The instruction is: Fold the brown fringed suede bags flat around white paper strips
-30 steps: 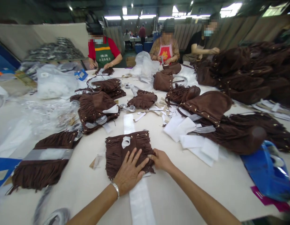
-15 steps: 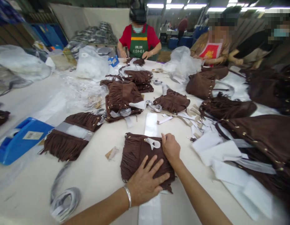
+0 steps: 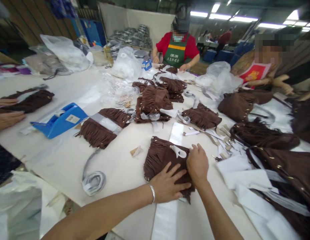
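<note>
A dark brown fringed bag [image 3: 167, 150] lies flat on the table in front of me, with a loop of white wrapping [image 3: 178, 151] on its upper part. My left hand [image 3: 168, 184] rests on the lower part of the bag, fingers spread and palm down. At the bag's right edge, my right hand [image 3: 198, 164] is closed, its fingers curled over the brown material; the fingertips are partly hidden. Under the bag runs a long white strip [image 3: 166, 216], which shows above and below it.
More brown fringed bags [image 3: 102, 128] lie around the table [image 3: 124, 173]. A blue tape dispenser [image 3: 61, 120] and a coiled grey strap [image 3: 94, 182] are to the left. White sheets [image 3: 247, 180] lie at the right. A co-worker in a green apron [image 3: 176, 53] stands opposite.
My view has swung left, so the scene sits further right, and another person's hands show at the left edge. My hands keep nearly the same places on the bag.
</note>
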Demonstrator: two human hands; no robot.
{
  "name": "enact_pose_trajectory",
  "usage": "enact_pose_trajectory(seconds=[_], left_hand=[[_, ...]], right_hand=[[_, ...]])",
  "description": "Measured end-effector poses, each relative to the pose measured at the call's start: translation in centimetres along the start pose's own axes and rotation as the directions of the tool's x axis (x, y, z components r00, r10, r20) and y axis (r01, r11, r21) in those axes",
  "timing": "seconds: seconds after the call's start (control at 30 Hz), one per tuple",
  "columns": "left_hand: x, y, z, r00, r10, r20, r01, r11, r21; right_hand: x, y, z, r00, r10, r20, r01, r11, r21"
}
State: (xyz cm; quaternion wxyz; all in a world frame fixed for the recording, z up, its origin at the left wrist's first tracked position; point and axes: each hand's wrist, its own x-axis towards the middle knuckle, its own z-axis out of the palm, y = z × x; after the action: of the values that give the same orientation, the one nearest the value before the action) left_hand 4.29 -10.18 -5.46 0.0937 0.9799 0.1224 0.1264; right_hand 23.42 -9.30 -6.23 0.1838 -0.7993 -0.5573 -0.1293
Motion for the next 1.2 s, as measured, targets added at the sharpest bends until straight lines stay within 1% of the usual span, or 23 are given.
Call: enact_pose_trajectory(seconds=[0.1,0.17,0.27,0.37,0.43,0.53,0.67,0.73,0.8,0.87,0.93,1.03,1.13,1.2], left_hand=[[-0.2,-0.1,0.2,1.000,0.001,-0.017,-0.001,1.000,0.006],[-0.4,-0.1,0.6,0.999,0.005,-0.052,-0.004,1.000,0.006],[-0.6,-0.1,1.2,0.993,-0.005,-0.120,0.003,1.000,-0.013],[-0.7,0.0,1.5,0.987,-0.017,-0.160,0.013,1.000,-0.025],[-0.8,0.0,1.7,0.985,-0.013,-0.175,0.007,0.999,-0.032],[-0.8,0.1,1.7,0.983,-0.024,-0.180,0.016,0.999,-0.045],[-0.9,0.3,1.5,0.985,-0.028,-0.171,0.018,0.998,-0.059],[-0.8,0.4,1.5,0.984,-0.042,-0.173,0.027,0.996,-0.083],[-0.8,0.5,1.7,0.980,-0.085,-0.180,0.064,0.991,-0.120],[-0.8,0.6,1.8,0.974,-0.137,-0.180,0.110,0.982,-0.155],[-0.9,0.5,1.8,0.968,-0.180,-0.175,0.146,0.970,-0.194],[-0.8,0.1,1.0,0.961,-0.211,-0.180,0.160,0.952,-0.261],[-0.5,-0.4,0.0,0.963,-0.190,-0.191,0.133,0.951,-0.278],[-0.4,-0.4,0.0,0.965,-0.176,-0.194,0.121,0.956,-0.266]], right_hand=[[-1.9,-1.5,0.4,0.998,-0.015,0.053,0.002,0.975,0.222],[-2.6,-1.8,1.1,0.995,-0.022,0.095,-0.011,0.943,0.331],[-2.9,-1.4,2.0,0.989,-0.039,0.146,-0.027,0.905,0.424],[-2.7,-0.8,2.4,0.988,-0.005,0.156,-0.072,0.873,0.482],[-2.7,-0.8,2.5,0.988,0.024,0.154,-0.098,0.862,0.497],[-2.6,-1.2,2.1,0.991,0.027,0.135,-0.091,0.865,0.494],[-2.9,-2.3,0.0,0.996,-0.005,0.084,-0.037,0.872,0.489],[-3.7,-2.9,-1.1,0.998,0.026,0.057,-0.050,0.874,0.484],[-5.1,-3.3,-1.6,0.995,0.087,0.050,-0.100,0.857,0.505],[-6.4,-3.4,-1.4,0.990,0.129,0.058,-0.140,0.832,0.537],[-7.2,-3.3,-0.8,0.989,0.139,0.051,-0.144,0.824,0.548],[-7.1,-3.0,0.1,0.996,0.084,0.007,-0.075,0.846,0.528],[-6.1,-2.8,0.5,0.999,-0.001,-0.049,0.027,0.857,0.514],[-5.9,-2.7,0.6,0.997,-0.024,-0.072,0.057,0.862,0.504]])
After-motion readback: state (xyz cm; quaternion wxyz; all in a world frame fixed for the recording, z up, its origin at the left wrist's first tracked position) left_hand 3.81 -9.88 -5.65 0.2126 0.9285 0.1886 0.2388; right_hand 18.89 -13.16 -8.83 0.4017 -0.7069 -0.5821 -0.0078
